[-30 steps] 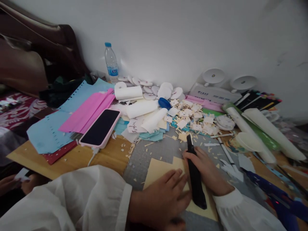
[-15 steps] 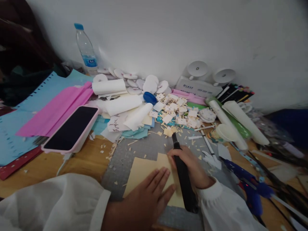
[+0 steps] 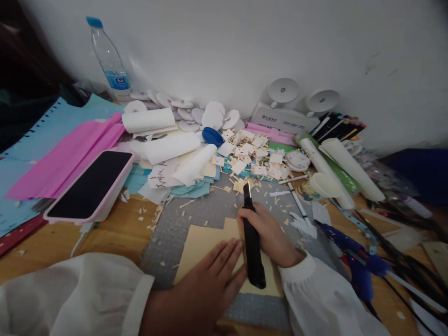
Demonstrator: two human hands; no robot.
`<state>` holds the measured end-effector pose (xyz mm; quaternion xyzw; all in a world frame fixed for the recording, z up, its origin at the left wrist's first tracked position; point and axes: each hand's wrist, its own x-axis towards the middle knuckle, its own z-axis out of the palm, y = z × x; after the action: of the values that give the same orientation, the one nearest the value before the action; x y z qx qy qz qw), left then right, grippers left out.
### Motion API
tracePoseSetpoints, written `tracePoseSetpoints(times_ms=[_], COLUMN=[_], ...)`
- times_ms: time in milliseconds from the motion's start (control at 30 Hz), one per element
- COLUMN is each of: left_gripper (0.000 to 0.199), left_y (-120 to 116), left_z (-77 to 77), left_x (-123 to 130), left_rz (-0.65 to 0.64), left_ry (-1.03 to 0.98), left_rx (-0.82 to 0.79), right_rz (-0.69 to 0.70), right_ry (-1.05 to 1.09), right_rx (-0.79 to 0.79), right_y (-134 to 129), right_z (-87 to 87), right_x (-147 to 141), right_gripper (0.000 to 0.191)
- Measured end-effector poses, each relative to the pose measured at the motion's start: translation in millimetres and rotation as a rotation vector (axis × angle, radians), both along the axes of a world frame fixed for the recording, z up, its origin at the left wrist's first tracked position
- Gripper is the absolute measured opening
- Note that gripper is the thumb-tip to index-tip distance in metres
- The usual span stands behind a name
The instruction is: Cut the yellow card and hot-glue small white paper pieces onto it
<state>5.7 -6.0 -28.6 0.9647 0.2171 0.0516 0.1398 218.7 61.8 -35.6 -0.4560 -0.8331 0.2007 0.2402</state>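
A sheet of pale yellow card [image 3: 199, 242] with a stepped top edge lies on the grey cutting mat [image 3: 168, 247]. My left hand [image 3: 210, 280] rests flat across it, fingers stretched out. In my right hand [image 3: 275, 235] is a black utility knife [image 3: 254, 247], its blade pointing away from me above the card. Just past the blade tip sits a small yellow card scrap [image 3: 241, 185], with thin offcuts scattered around. Behind that is a heap of small cream paper figures [image 3: 250, 151] with faces drawn on some.
At the left lie a pink-cased phone [image 3: 94, 186], pink paper [image 3: 66, 158] and a water bottle [image 3: 110, 60]. White paper rolls [image 3: 171, 147] stand behind the mat's left side. At right are a paper cup [image 3: 325, 184], a blue glue gun [image 3: 357, 261] and black scissors [image 3: 416, 266].
The knife has turned more upright and its handle end has lifted away from me. My left hand still presses the card. The whole view has shifted slightly.
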Motion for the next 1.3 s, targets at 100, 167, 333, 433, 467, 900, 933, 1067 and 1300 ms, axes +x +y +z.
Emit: tracePoseSetpoints(times_ms=[100,167,333,433,467,900,933,1067,1300], left_gripper=[0.086,0.087,0.086,0.085,0.085,0.083,0.082,0.084,0.08], left_y=[0,0,0,-1,-1,-1,-1,0,1], left_z=[-0.2,-0.8,-1.0,-1.2,-1.5,-1.9,-2.3,-3.1,0.7], left_x=[0,0,0,0,0,0,0,0,0], left_rz=[0.002,0.009,0.002,-0.002,0.005,0.004,0.003,-0.001,-0.009], left_ry=[0.0,0.004,-0.004,-0.013,-0.015,-0.005,-0.007,-0.001,0.042], left_rx=[0.01,0.014,0.027,0.041,0.047,-0.017,-0.011,0.004,-0.058], right_rz=[-0.075,-0.096,-0.12,-0.131,-0.134,-0.133,-0.133,-0.123,-0.157], right_ry=[0.067,0.126,0.147,0.159,0.179,0.256,0.261,0.265,0.376], right_rx=[-0.012,-0.027,-0.024,-0.029,-0.047,-0.097,-0.11,-0.108,-0.182], right_y=[0,1,4,4,4,8,7,10,13], right_z=[-4.9,-7.4,-9.5,-9.0,-8.8,-7.8,-7.8,-12.2,-13.7], right_x=[-1,-1,-4,-5,-5,-2,-2,-2,0], right_gripper=[0.014,0.012,0.012,0.011,0.009,0.007,0.009,0.006,0.011])
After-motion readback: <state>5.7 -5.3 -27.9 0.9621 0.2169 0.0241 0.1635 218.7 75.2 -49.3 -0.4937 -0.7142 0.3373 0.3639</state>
